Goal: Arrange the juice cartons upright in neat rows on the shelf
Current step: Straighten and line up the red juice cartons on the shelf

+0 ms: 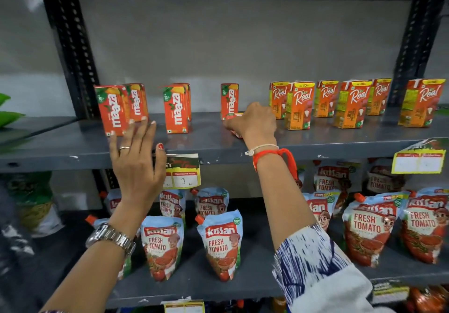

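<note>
On the grey metal shelf (206, 140) orange Maaza cartons stand upright: a pair at the left (114, 109), a pair in the middle (175, 108) and a single one (228, 101) further right. My right hand (252, 122) is closed over another Maaza carton (235, 116) that lies flat just in front of the single one; most of it is hidden under my fingers. My left hand (136, 157) hovers with fingers spread in front of the left pair, fingertips near the front carton, holding nothing. Several Real cartons (298, 105) stand upright in two staggered rows at the right.
Black perforated uprights (73, 55) frame the bay. Price tags (182, 170) hang from the shelf's front edge. Kissan tomato pouches (220, 247) fill the shelf below. Green packets (7, 111) lie on the neighbouring shelf at the left. Bare shelf shows between the Maaza groups.
</note>
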`<action>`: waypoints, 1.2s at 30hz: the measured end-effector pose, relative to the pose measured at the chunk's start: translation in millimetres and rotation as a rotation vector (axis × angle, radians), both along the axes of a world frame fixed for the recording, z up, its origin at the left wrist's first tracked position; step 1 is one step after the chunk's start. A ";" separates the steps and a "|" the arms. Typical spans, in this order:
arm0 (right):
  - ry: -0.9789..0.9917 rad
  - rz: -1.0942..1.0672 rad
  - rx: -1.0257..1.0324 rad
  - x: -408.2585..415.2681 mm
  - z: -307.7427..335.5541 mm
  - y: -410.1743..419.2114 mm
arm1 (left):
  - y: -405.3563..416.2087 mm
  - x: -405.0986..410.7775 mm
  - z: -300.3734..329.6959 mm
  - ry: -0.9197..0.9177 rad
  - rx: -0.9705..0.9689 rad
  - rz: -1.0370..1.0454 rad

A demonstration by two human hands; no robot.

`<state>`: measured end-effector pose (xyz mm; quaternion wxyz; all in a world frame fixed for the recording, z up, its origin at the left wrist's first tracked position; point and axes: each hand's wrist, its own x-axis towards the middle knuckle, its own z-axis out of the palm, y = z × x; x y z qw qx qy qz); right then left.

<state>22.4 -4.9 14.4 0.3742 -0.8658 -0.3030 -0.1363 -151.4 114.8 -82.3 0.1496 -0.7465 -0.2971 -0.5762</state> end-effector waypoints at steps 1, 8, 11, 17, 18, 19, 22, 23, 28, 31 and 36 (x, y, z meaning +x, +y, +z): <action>-0.016 -0.004 -0.010 -0.2 -1.3 -0.4 | -0.4 0.5 -0.4 -0.005 0.007 -0.009; -0.134 -0.021 0.260 -8.1 -19.0 -7.6 | 0.9 0.9 -1.0 -0.034 0.049 -0.025; -0.192 -0.030 0.455 -18.1 -28.3 -12.9 | 2.3 2.8 -2.8 -0.058 0.059 -0.041; -0.305 0.006 0.939 -44.8 -36.7 -22.8 | 3.4 5.8 -3.5 -0.102 0.059 -0.047; -0.327 0.023 1.004 -47.7 -38.0 -22.6 | 3.0 6.1 -3.5 -0.107 0.064 -0.048; -0.343 0.039 1.055 -50.0 -39.4 -22.2 | 2.9 6.1 -3.4 -0.111 0.069 -0.050; -0.349 0.100 1.149 -55.1 -40.9 -19.6 | 2.5 6.4 -2.9 -0.115 0.086 -0.045; -0.353 0.111 1.166 -55.7 -40.8 -18.6 | 2.4 6.5 -2.7 -0.114 0.088 -0.043; -0.364 0.107 1.159 -53.7 -38.1 -12.7 | 2.9 5.8 -3.4 -0.111 0.087 -0.050; -0.356 0.080 1.094 -48.0 -33.4 -7.9 | 3.5 6.3 -3.5 -0.116 0.092 -0.051; -0.145 -0.005 0.857 -30.1 -15.5 2.6 | 5.0 6.5 -3.4 -0.109 0.101 -0.034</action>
